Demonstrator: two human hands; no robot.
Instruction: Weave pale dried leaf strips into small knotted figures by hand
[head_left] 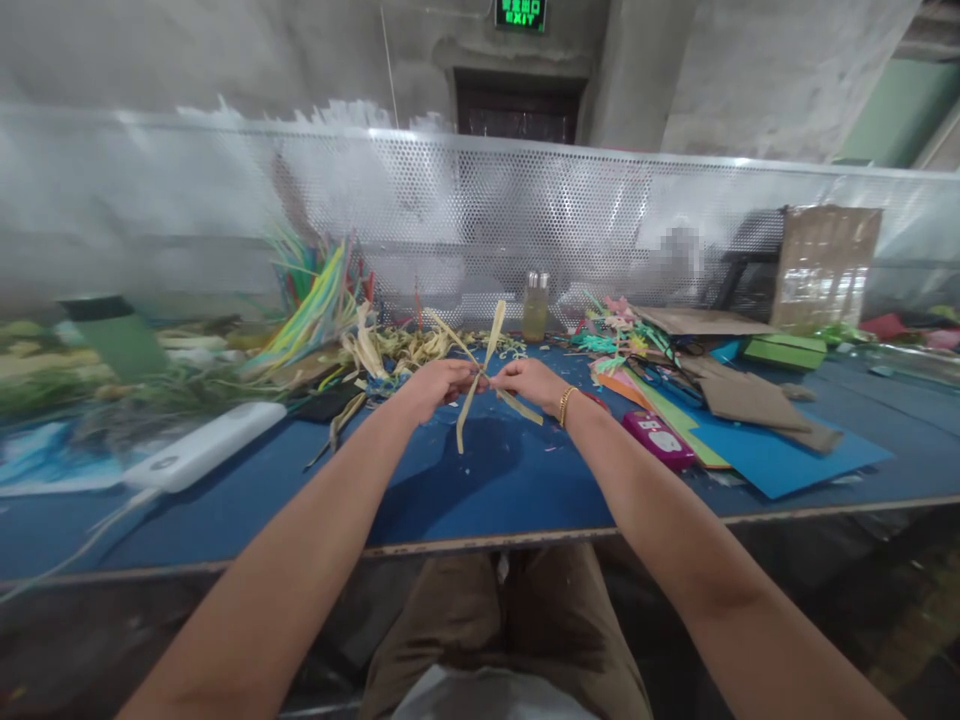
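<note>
left hand (pixel 437 386), right hand (pixel 531 381) pinch straw strips (pixel 493 335) over bare blue tabletop (pixel 487 490); clutter (pixel 675 400) both sides, front edge near.

Blue counter (pixel 510 480), near edge worn pale. At 9 o'clock: white power bank (pixel 202 445), lying flat. At 11: bundle of coloured strips (pixel 315 300), fanned upward. At 12: heap of pale straw strips (pixel 405 350), small bottle (pixel 535 310) upright near it. At 2: green box (pixel 784 350), brown card pieces (pixel 750 400). At 3: pink case (pixel 658 438) just beside blue paper sheet (pixel 780 460).
</note>
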